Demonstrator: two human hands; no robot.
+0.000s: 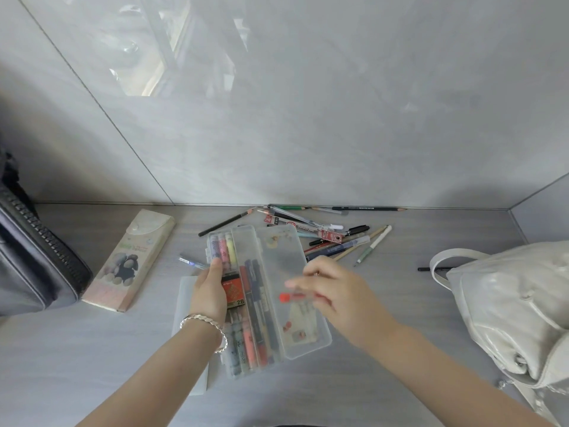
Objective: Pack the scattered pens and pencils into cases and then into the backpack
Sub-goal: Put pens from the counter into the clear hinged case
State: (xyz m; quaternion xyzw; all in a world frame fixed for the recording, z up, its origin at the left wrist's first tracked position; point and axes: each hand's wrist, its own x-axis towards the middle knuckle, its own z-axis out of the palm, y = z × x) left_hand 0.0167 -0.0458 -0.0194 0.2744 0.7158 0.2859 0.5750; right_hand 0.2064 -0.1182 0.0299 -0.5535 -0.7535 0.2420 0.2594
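Head view: clear case (264,291) lies open mid-tabletop (92,365), its lid folded out toward 3 o'clock. The base holds markers and pens packed side by side, their long axes running from about 11 to 5 o'clock, plus an orange box (235,295) marked 2B. The left hand (211,291) has its grip clamped on the case's 9 o'clock edge. The right hand (335,298) hovers over the lid with its grip pinched on a red-capped pen (292,297). That pen is blurred; it lies roughly level from 9 to 3 o'clock, cap toward 9, its barrel running back into the fingers. Loose pens and pencils (311,229) sprawl at 12 o'clock of the case, against the wall. A sheep-printed case (129,260) lies closed at 9 o'clock, with a dark zippered bag (34,260) beyond it. The pale backpack (511,306) sits at 3 o'clock, well apart from the case.
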